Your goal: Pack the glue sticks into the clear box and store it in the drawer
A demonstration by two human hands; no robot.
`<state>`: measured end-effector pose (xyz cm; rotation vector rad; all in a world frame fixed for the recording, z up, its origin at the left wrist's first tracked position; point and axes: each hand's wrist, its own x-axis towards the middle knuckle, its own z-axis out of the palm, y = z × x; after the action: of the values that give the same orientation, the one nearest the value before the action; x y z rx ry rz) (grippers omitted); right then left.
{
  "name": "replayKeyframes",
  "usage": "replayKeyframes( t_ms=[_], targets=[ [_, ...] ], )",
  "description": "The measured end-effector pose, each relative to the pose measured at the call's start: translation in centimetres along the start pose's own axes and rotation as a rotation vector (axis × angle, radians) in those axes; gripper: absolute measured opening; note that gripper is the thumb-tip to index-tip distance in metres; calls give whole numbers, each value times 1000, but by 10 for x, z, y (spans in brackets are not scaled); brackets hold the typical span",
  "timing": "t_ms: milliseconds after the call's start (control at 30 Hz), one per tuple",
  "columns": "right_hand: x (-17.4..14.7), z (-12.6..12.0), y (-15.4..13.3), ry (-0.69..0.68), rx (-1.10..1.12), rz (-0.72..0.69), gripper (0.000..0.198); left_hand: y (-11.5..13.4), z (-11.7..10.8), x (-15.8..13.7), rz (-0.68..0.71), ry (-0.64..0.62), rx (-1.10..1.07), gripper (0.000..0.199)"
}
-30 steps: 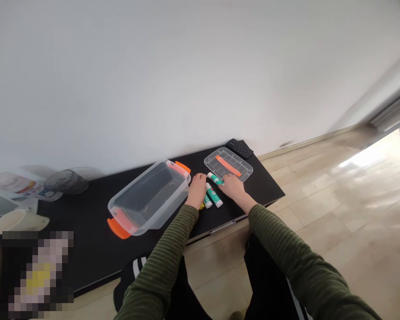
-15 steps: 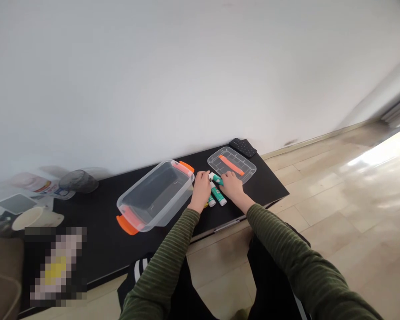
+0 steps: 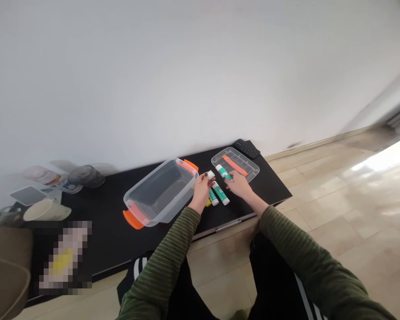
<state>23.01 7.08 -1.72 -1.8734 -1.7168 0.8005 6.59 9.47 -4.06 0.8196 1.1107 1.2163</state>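
My right hand (image 3: 240, 184) is closed around the lower part of a green-and-white glue stick (image 3: 224, 172), whose white end points up and left. Just to its left, my left hand (image 3: 202, 190) pinches a small white cap (image 3: 211, 174); the fingers hide part of it. Below the hands, two more green-and-white glue sticks (image 3: 221, 194) lie side by side on the black table (image 3: 110, 231). A bit of something yellow (image 3: 208, 202) shows beside them, mostly hidden by my left hand.
Left of my hands stands an uncovered clear plastic box (image 3: 162, 191) with orange latches. Its clear lid (image 3: 253, 168) lies behind my right hand, near a dark dotted item (image 3: 247, 148). A paper cup (image 3: 46, 210) and a dark round object (image 3: 86, 176) are farther left. The wall runs behind.
My hands have moved apart. My right hand has raised and turned the glue stick, so its white end now shows clear of my left hand. The view has shifted slightly.
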Motion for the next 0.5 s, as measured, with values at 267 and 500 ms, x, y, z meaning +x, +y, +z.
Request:
replayKeyframes(
  t_ms=[267, 500],
  targets=[
    [-22, -18, 0, -5, 106, -205, 24, 5, 1, 1, -57, 6, -129, 22],
    [-22, -30, 6, 1, 50, -320, 28, -2, -4, -6, 23, -94, 27, 33]
  ],
)
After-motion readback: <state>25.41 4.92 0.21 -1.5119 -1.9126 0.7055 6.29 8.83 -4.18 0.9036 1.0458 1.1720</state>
